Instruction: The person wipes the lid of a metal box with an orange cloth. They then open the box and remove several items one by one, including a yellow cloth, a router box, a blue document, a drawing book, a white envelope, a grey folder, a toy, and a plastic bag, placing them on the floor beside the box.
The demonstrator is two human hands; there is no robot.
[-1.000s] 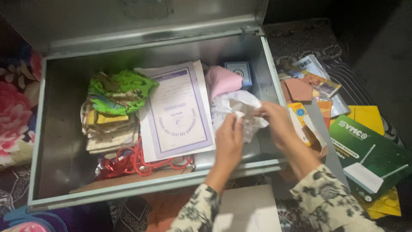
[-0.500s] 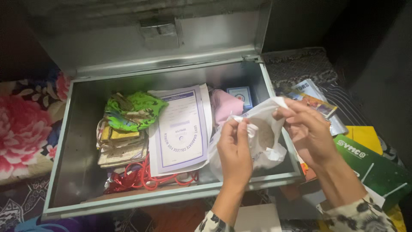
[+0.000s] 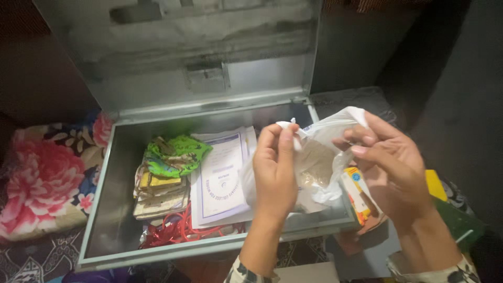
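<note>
Head view: both hands, left (image 3: 275, 175) and right (image 3: 390, 165), have lifted the pinched plastic bag (image 3: 319, 157) higher.

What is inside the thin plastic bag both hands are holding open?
Through the plastic bag a pale brownish, grainy mass shows. Left hand hides the bag's near side; right hand pinches its rim.

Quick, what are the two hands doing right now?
Left hand: closed, pinching the top edge of the plastic bag.
Right hand: fingers pinched on the bag's other edge, holding it open above the metal trunk.
</note>
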